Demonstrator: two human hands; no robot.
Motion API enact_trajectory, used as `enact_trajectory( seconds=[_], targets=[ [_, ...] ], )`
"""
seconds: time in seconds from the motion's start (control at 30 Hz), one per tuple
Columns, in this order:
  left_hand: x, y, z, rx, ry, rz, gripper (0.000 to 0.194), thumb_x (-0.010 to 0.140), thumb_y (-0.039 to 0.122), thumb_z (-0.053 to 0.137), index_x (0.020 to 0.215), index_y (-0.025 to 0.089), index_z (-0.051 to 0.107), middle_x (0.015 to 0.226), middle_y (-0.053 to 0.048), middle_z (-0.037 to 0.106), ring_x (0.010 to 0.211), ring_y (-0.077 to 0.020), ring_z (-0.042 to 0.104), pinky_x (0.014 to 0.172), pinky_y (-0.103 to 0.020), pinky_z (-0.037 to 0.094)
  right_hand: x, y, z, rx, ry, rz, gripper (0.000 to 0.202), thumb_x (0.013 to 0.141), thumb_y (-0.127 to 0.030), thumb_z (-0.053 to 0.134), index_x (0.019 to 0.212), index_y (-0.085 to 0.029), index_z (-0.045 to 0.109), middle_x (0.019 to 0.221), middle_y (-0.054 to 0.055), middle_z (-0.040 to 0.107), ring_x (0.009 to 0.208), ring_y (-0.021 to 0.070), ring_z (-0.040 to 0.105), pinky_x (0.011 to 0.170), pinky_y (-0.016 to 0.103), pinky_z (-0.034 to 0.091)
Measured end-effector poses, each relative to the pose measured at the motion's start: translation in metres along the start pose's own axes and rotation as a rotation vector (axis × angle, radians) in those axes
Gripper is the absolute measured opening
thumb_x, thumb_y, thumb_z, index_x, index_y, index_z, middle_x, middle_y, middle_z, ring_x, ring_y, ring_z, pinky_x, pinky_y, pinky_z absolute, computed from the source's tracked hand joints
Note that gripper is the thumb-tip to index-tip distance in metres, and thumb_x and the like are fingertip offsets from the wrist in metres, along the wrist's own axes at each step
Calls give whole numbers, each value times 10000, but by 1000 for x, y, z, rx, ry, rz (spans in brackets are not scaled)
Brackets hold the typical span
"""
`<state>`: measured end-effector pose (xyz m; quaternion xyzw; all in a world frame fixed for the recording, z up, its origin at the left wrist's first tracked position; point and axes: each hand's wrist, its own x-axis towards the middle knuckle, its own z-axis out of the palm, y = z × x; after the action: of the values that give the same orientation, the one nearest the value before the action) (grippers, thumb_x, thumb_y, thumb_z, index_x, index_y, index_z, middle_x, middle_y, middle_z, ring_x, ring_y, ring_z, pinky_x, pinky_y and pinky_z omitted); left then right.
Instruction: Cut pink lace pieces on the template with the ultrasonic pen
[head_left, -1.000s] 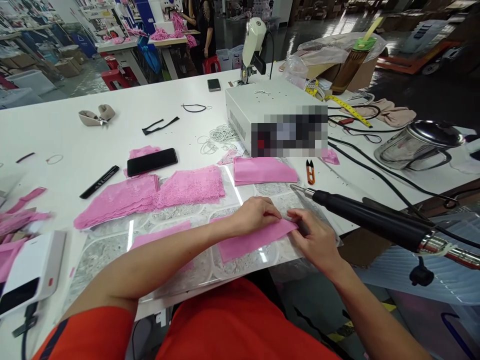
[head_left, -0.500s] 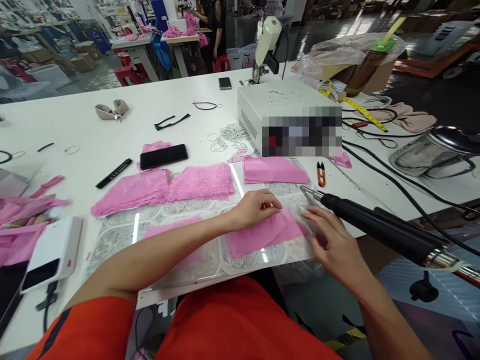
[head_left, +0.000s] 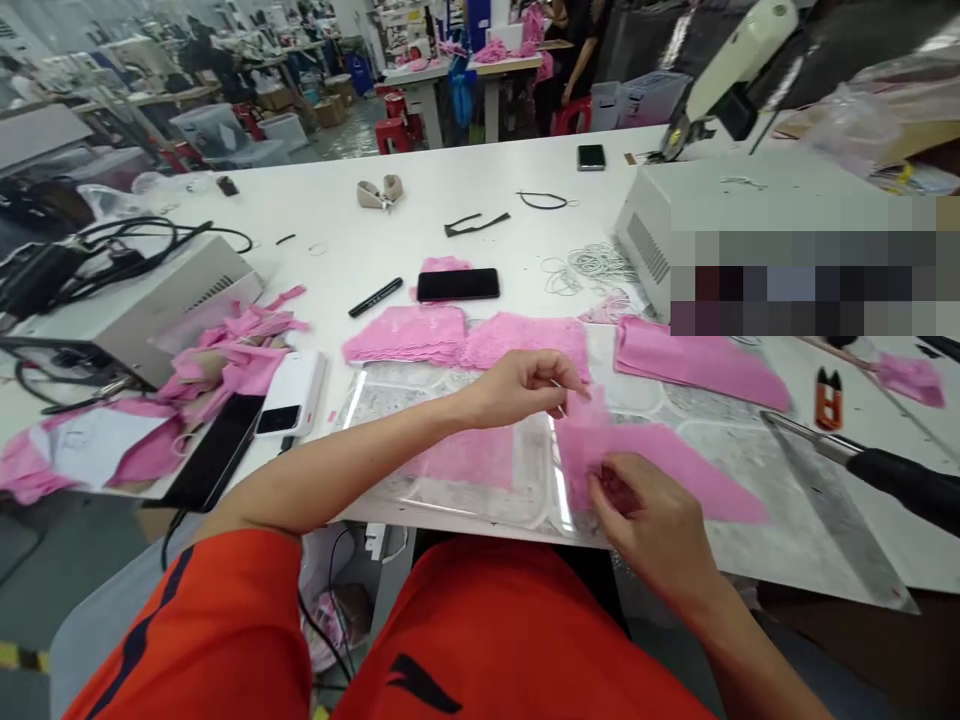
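Note:
Between my two hands hangs a sheer pink fabric piece (head_left: 576,450), slightly raised at its upper edge. The fingers of my left hand (head_left: 525,385) are pinched on its top corner. My right hand (head_left: 656,515) is curled, with thumb and forefinger closed on its lower right edge. Beside it, partly behind my right hand, another pink fabric piece (head_left: 709,475) lies flat on the clear plastic mat (head_left: 810,530). A further pink piece (head_left: 469,457) lies left, partly behind my left forearm. To the right rests a black-handled tool with a metal tip (head_left: 911,485).
Stacked pink lace pieces (head_left: 409,333) and folded pink fabric (head_left: 697,365) lie beyond my hands. Orange thread snips (head_left: 829,400), a phone (head_left: 457,285), a pen (head_left: 375,298) and a white power bank (head_left: 291,395) lie around. A grey machine box (head_left: 652,230) stands at the back right.
The view has turned left. My right hand has moved from beside the fabric onto it, and the sheer piece has shifted left, off the other pink piece.

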<state>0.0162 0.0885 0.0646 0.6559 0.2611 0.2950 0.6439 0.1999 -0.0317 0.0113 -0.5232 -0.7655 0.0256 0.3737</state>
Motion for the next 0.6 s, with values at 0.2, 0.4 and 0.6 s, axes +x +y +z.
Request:
enact_trajectory(
  seconds=[0.2,0.4,0.6],
  targets=[
    [-78,-7,-60,159,132,-31,187,837,89,583,986,131,688,884,-32,714,774,-88,671,700,-212,547,19,-24,28,7,-18,-236,183,869,-48,545,943,-207,597,821,36,662,764,175,612,699,299,503],
    [-136,-14,-90,532,43,26,249,813,36,522,866,159,732,873,-21,700,799,-93,641,749,-209,500,26,-39,51,40,-145,-398,235,883,-11,515,987,-197,615,844,45,657,771,170,577,688,302,482],
    [-154,-8,-99,651,-22,52,281,743,-28,463,758,149,680,871,-24,683,779,-97,621,723,-190,474,27,-46,58,58,-219,-456,241,872,12,521,988,-176,617,854,51,658,785,170,575,702,302,472]
  ],
)
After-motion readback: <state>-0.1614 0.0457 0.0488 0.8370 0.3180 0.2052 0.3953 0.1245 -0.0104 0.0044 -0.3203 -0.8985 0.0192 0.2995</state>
